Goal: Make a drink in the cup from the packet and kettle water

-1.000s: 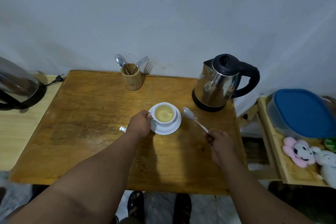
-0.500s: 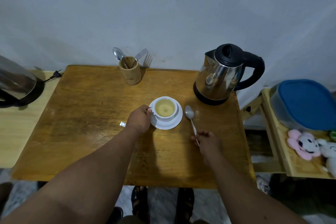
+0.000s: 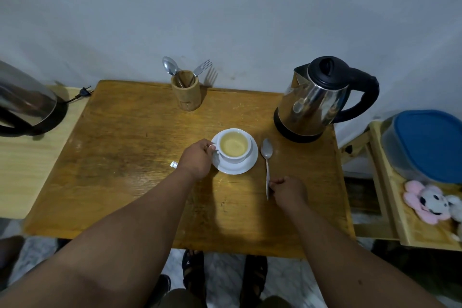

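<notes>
White cup (image 3: pixel 234 147) of pale yellow drink, set upright on a white saucer (image 3: pixel 236 167) mid-table, steel kettle (image 3: pixel 313 105) with black lid and handle stood upright to the right behind it, silver packet (image 3: pixel 174 164) corner glimpsed left of the saucer

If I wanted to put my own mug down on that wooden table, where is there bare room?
The widest bare patch on the table is its left half, between the cutlery holder and the near edge. A smaller gap lies between holder and kettle. It is crowded around the cup, saucer, spoon and both hands.
</notes>
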